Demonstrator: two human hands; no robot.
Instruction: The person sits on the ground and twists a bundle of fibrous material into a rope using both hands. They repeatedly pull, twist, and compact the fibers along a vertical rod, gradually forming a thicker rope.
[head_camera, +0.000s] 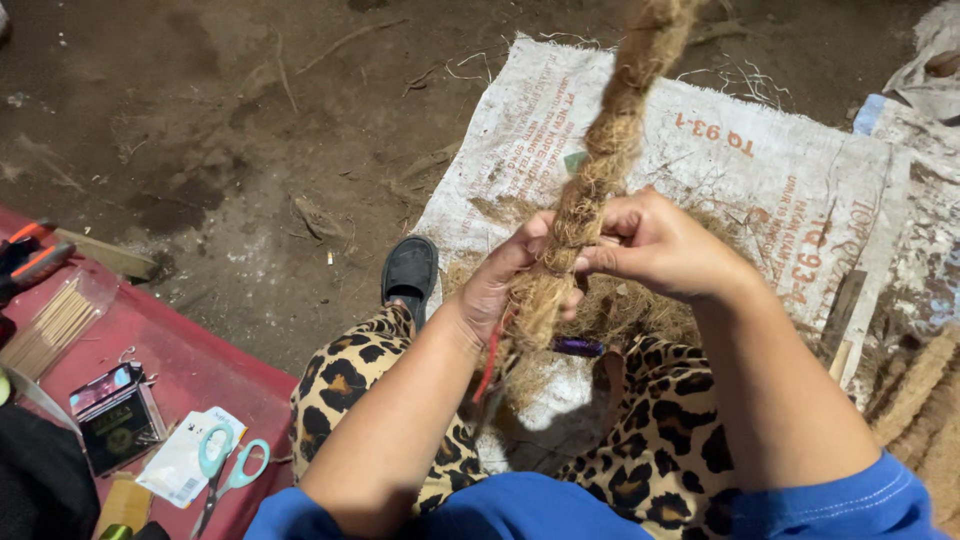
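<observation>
Right in the middle of the view, a thick braided coir rope (610, 150) runs up and away from the lap to the top edge, and both hands close on its lower end. The left hand (500, 285) wraps around the loose fibre below the braid, fingers curled shut on it, with a red strand (490, 355) trailing down from the palm. The right hand (655, 245) pinches the braid from the other side, thumb and fingertips pressed against the twisted strands just beside the left hand's thumb.

Below the hands, loose coir fibre (640, 310) heaps between the knees on a white woven sack (800, 170) spread over the dirt floor. A purple object (578, 347), too hidden to name, lies in the fibre under the hands. A dark slipper (410, 270) sits at the sack's left edge.

Open dirt ground lies to the upper left. On the left, well apart from the hands, a red mat (190, 360) holds teal-handled scissors (228, 470), a small dark packet (115, 420) and a bundle of thin sticks (50, 325). More rope (915, 385) lies at the right edge.
</observation>
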